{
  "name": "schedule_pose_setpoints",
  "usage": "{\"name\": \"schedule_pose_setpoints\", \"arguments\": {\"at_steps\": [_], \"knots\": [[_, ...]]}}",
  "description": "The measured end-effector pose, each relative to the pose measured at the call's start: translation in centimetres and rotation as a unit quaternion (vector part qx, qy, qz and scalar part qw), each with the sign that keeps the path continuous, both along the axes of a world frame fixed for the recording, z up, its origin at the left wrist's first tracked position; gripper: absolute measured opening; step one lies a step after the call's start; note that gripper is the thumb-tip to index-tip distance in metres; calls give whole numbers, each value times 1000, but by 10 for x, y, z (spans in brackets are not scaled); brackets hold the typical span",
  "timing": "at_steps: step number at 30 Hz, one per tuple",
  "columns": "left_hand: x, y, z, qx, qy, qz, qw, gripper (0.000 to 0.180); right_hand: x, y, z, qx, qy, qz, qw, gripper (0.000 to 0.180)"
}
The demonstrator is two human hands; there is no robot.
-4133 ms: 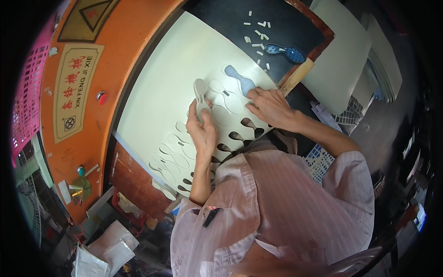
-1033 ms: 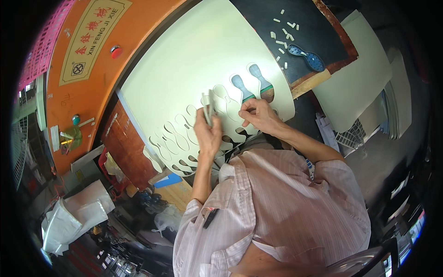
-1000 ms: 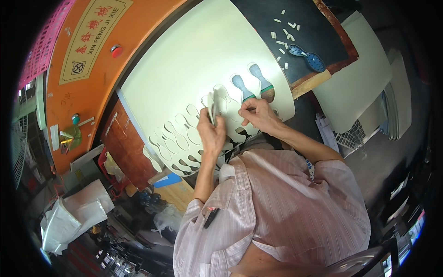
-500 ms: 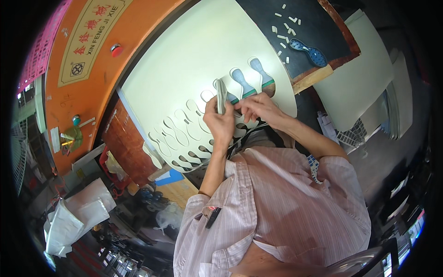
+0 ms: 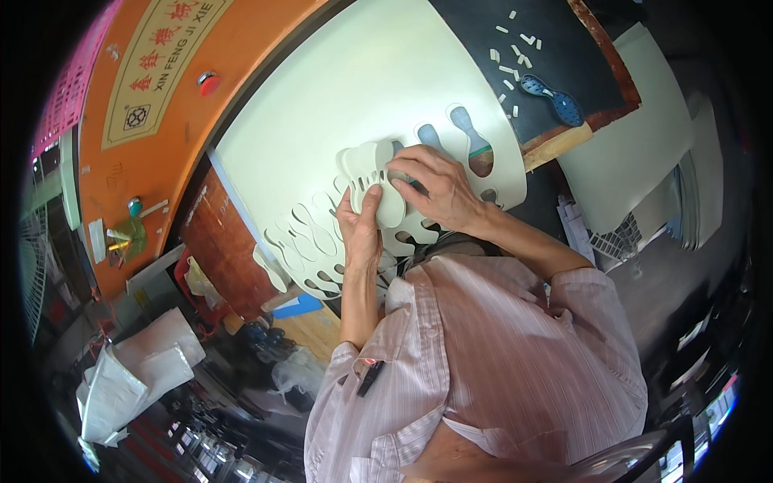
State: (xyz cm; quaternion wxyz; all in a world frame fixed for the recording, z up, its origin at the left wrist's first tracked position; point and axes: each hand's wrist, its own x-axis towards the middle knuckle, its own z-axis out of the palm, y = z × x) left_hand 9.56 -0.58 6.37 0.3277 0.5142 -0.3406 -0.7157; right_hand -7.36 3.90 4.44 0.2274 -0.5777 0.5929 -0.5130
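A fanned stack of pale, sole-shaped insoles [image 5: 392,208] rests in my left hand [image 5: 361,229], its thumb lying across their narrow middles. Small slots show in some of them. My right hand [image 5: 447,191] is at the stack's right edge, fingers curled against it; the fingertips are partly hidden. Beneath both hands spreads a large pale sheet [image 5: 322,105] with rows of sole-shaped cutouts along its near side. Some cut shapes still lie in their outlines at the left, while grey-blue shows through the openings at the right.
Beyond the sheet's right edge, a dark board [image 5: 555,40] carries small white strips [image 5: 515,60] and a blue sole-shaped cutting die [image 5: 553,101]. An orange machine panel [image 5: 181,145] with a red button [image 5: 208,83] stands at the left. More pale sheets [image 5: 636,121] are at the right.
The stack has turned from edge-on to face-up and fanned out. My right hand has come up and left against it. The whole view has shifted slightly.
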Motion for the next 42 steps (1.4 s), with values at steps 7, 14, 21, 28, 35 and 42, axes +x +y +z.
{"name": "schedule_pose_setpoints", "arguments": {"at_steps": [7,14,21,28,35,42], "knots": [[-2,7,8,-63,-45,-13,997,28,8,-9,7,-11,48,27,998,25],[25,24,17,-73,-192,-188,961,23,-3,11,-4,58,-108,106,987,9],[70,52,28,76,-18,11,997,36,-69,58,10,338,33,214,916,16],[54,32,20,28,-10,78,996,37,-13,49,-6,263,-86,130,952,19],[41,25,28,-120,-190,18,974,37,5,24,-13,407,-342,143,835,30],[10,27,10,-161,-369,-53,914,53,9,27,-28,408,-428,116,798,37]]}}
